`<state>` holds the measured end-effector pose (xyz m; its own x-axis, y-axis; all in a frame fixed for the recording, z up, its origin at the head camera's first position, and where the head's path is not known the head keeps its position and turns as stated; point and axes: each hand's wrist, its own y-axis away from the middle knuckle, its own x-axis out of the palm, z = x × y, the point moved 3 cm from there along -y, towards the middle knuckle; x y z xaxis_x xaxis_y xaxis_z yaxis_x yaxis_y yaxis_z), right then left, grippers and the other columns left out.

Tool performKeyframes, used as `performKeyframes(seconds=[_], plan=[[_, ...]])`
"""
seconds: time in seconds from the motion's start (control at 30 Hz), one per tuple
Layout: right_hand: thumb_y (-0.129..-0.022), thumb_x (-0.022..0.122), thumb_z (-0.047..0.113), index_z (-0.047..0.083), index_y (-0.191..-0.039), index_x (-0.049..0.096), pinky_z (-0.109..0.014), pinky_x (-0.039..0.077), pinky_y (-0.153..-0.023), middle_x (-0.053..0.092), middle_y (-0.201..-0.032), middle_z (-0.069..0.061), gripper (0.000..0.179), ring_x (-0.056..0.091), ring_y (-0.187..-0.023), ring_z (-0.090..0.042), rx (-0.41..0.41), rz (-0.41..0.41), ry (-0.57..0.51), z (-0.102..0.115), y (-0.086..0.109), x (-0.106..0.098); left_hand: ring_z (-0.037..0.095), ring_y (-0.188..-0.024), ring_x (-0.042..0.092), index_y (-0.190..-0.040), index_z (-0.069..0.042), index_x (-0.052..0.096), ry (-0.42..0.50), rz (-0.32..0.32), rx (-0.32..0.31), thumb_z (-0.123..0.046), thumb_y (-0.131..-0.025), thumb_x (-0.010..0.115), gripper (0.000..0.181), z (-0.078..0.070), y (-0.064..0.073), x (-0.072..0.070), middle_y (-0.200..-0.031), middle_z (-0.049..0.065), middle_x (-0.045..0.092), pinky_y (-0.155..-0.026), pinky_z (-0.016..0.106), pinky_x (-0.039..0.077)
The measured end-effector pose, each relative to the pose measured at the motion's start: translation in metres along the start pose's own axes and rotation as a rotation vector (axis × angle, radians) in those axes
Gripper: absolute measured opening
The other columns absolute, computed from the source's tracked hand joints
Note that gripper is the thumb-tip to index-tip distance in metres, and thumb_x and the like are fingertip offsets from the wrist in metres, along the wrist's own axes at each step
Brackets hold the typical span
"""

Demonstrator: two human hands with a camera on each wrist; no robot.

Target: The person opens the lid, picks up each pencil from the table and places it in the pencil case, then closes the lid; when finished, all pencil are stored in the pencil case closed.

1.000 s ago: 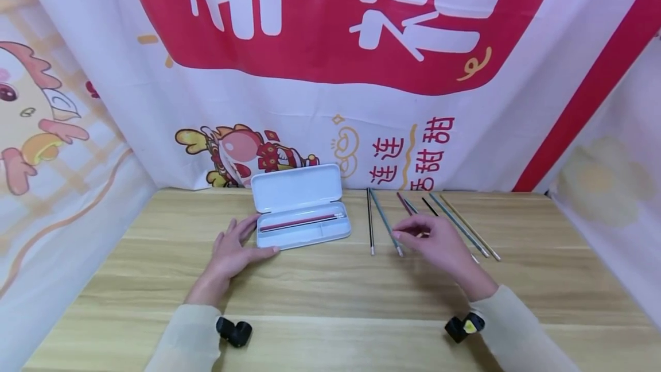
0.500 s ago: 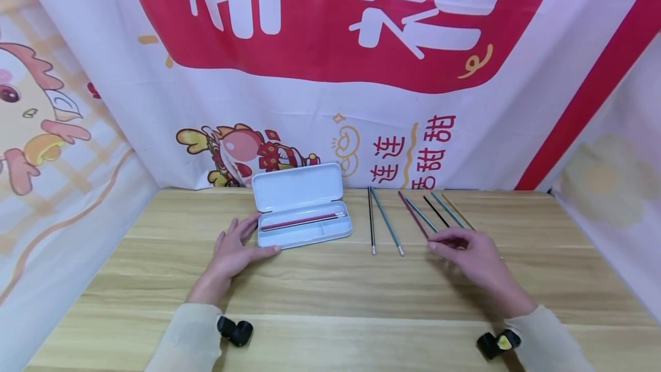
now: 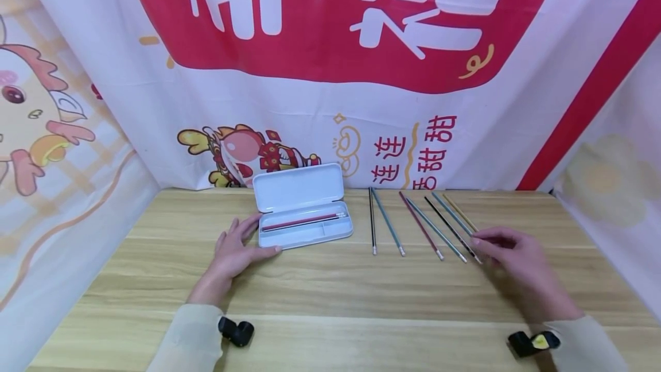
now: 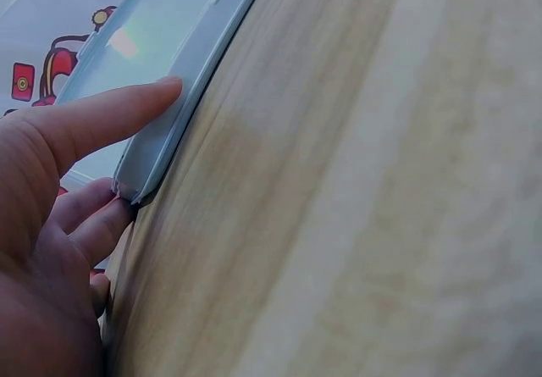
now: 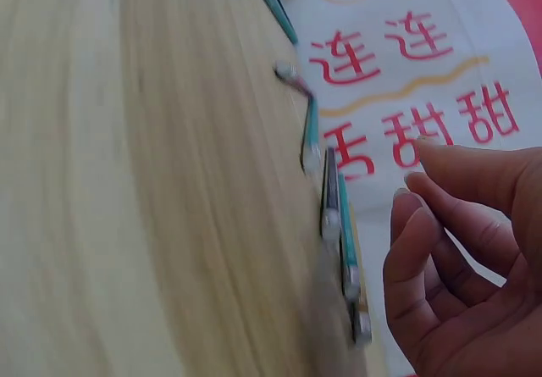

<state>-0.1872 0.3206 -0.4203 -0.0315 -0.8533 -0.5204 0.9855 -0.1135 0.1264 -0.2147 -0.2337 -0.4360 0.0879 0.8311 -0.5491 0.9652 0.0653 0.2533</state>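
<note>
A pale blue pencil case [image 3: 298, 188] stands with its lid up; inside lie a red pencil [image 3: 299, 222] and a dark one beside it. My left hand [image 3: 234, 252] holds the case's left end, thumb on the front rim [image 4: 175, 123] and fingers against the corner. My right hand [image 3: 516, 254] hovers over the rightmost pencils, fingers loosely bent, with nothing between thumb and fingertips in the right wrist view. Near it lie a black pencil [image 3: 454, 230], a teal pencil [image 3: 454, 211] and a yellow pencil [image 3: 461, 213], the last two partly hidden by the hand.
Left of these lie another black pencil [image 3: 373, 223], a teal one [image 3: 388, 223], a red one [image 3: 420, 225] and a further teal one [image 3: 436, 230] on the wooden table [image 3: 320, 297]. A printed cloth [image 3: 310, 108] hangs behind the table.
My right hand has moved right along the row of pencils, uncovering the red, teal and black ones. The left hand and the case have stayed in place.
</note>
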Motion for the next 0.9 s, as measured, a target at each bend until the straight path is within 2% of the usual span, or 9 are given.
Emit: performKeyframes(seconds=[0.2, 0.4, 0.53, 0.7, 0.9], plan=[[-0.100, 0.078, 0.039, 0.003, -0.130, 0.073, -0.026, 0.060, -0.068, 0.071, -0.090, 0.023, 0.047, 0.066, -0.078, -0.008, 0.002, -0.037, 0.007, -0.020, -0.005, -0.021, 0.037, -0.169, -0.017, -0.171, -0.029, 0.030, -0.004, 0.000, 0.002, -0.045, -0.084, 0.092, 0.109, 0.001, 0.000, 0.001, -0.178, 0.004, 0.030, -0.133, 0.068, -0.016], [-0.100, 0.078, 0.041, 0.006, -0.127, 0.076, -0.023, 0.060, -0.070, 0.072, -0.090, 0.028, 0.044, 0.066, -0.080, -0.003, 0.042, -0.005, 0.019, -0.031, -0.007, -0.035, 0.037, -0.169, -0.018, -0.171, -0.029, 0.030, 0.008, -0.003, 0.002, -0.044, -0.083, 0.092, 0.109, 0.001, 0.000, 0.000, -0.178, 0.005, 0.030, -0.133, 0.067, -0.017], [-0.099, 0.078, 0.041, 0.002, -0.129, 0.075, -0.023, 0.058, -0.069, 0.071, -0.089, 0.028, 0.049, 0.064, -0.080, -0.002, 0.073, 0.019, 0.055, -0.035, -0.007, -0.038, 0.037, -0.169, -0.018, -0.171, -0.030, 0.029, 0.009, 0.001, -0.002, -0.044, -0.083, 0.092, 0.109, 0.001, 0.000, 0.001, -0.178, 0.004, 0.029, -0.133, 0.068, -0.017], [-0.098, 0.079, 0.047, -0.001, -0.136, 0.069, -0.022, 0.058, -0.071, 0.072, -0.098, 0.022, 0.062, 0.062, -0.084, -0.003, 0.100, 0.058, 0.110, -0.035, -0.007, -0.039, 0.037, -0.169, -0.018, -0.171, -0.031, 0.029, 0.020, 0.004, -0.006, -0.045, -0.083, 0.093, 0.110, 0.001, 0.001, 0.001, -0.179, 0.003, 0.029, -0.132, 0.070, -0.016], [-0.096, 0.079, 0.051, 0.003, -0.132, 0.072, -0.020, 0.053, -0.073, 0.076, -0.119, 0.000, 0.060, 0.059, -0.093, -0.007, 0.081, 0.079, 0.228, -0.034, -0.007, -0.040, 0.037, -0.169, -0.019, -0.171, -0.032, 0.028, 0.025, 0.005, -0.016, -0.045, -0.083, 0.092, 0.111, 0.001, 0.001, -0.001, -0.179, 0.002, 0.028, -0.132, 0.070, -0.016]])
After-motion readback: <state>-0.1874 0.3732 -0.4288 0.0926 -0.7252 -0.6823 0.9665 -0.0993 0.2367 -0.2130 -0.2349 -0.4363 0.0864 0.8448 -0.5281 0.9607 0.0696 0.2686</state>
